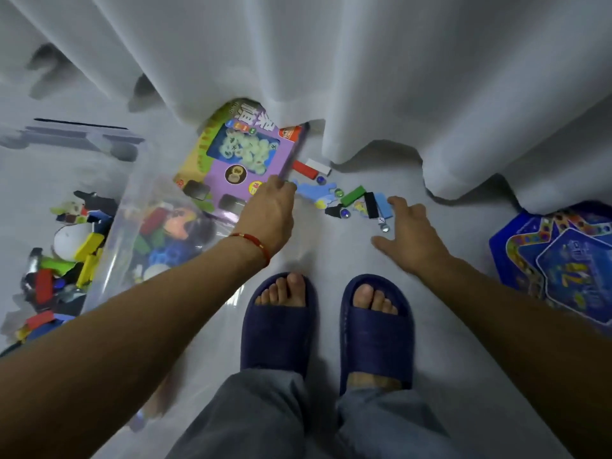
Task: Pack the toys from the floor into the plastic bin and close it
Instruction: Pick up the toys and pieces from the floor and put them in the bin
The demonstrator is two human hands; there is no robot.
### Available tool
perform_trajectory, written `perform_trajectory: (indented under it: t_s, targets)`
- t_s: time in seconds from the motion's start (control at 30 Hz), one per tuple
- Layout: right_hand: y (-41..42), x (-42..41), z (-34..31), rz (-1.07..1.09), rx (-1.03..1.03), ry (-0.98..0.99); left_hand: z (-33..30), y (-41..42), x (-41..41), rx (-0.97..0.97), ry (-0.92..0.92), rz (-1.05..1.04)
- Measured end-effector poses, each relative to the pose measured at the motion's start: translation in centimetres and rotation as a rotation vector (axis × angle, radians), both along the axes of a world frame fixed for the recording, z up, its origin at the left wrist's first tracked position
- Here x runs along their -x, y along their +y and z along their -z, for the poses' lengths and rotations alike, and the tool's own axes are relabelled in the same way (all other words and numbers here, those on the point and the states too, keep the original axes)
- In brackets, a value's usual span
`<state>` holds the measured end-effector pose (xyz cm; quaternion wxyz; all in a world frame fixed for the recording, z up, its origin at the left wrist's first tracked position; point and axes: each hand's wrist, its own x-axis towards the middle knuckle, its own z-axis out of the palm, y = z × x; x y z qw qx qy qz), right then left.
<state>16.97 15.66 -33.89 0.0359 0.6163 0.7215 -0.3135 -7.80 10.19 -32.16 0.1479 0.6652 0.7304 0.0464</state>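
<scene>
Left hand pinches purple cardboard toy box edge; right hand grip wide, fingers spread above scattered small coloured blocks.

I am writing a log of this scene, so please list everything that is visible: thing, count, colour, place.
bin: one, clear plastic, left, already holding many mixed toys
box: one, purple and yellow, partly under the curtain, one corner held by the left hand
blocks: several, red, white, green, black, blue, on the floor by the curtain
marbles: a few, glassy, among the blocks
die: one, white, near the right hand
boards: a stack, blue, star pattern, far right
curtain: one, white, top
floor: pale grey
slippers: two, dark blue, on the feet
trousers: grey, bottom
left hand: red bracelet, grips the box
right hand: fingers spread, over the marbles
</scene>
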Motion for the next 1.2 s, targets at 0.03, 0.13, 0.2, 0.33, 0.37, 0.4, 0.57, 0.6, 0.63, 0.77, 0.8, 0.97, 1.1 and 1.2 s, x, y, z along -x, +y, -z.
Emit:
perform_trajectory:
  t_s: [0.03,0.13,0.2,0.33,0.37,0.4,0.57,0.6,0.63,0.77,0.8,0.97,1.1,1.2]
  targets:
    - [0.0,0.2,0.9,0.015,-0.020,0.003,0.9,0.7,0.0,-0.014,0.076,0.063]
    - [0.1,0.3,2.7,0.066,-0.143,0.045,2.3,2.0,0.0,0.025,0.235,0.151]
    - [0.1,0.2,3.2,0.094,-0.218,0.102,2.6,2.7,0.0,0.056,0.265,0.157]
    - [0.1,0.3,4.1,0.035,-0.273,0.129,2.7,4.1,0.0,0.085,0.250,0.172]
    - [0.2,0.3,4.2,0.037,-0.262,0.132,2.7,4.3,0.0,0.103,0.255,0.169]
    - [0.4,0.4,4.4,0.045,-0.253,0.133,2.7,4.6,0.0,0.120,0.274,0.166]
    - [1.1,0.5,4.4,0.069,-0.279,0.164,3.6,5.9,-0.7,0.193,0.485,0.171]
    - [1.1,0.5,4.4,0.077,-0.290,0.180,3.7,6.1,-1.0,0.213,0.538,0.205]
    - [1.1,0.3,4.5,0.087,-0.295,0.194,3.6,6.2,-1.3,0.223,0.587,0.231]
    - [1.1,-0.3,5.0,0.155,-0.285,0.211,2.5,7.3,-1.5,0.248,0.679,0.277]
    - [1.0,-0.5,5.1,0.166,-0.290,0.220,2.3,7.6,-1.4,0.257,0.685,0.295]
    - [0.5,-1.2,4.3,0.376,-0.156,0.425,1.7,8.0,-0.9,0.269,0.639,0.358]
    - [0.2,-1.3,2.7,0.739,0.245,0.886,1.6,7.1,-0.6,0.140,0.441,0.189]
    - [0.2,-1.4,1.3,0.902,0.517,1.193,1.4,5.7,-1.2,0.025,-0.133,-0.221]
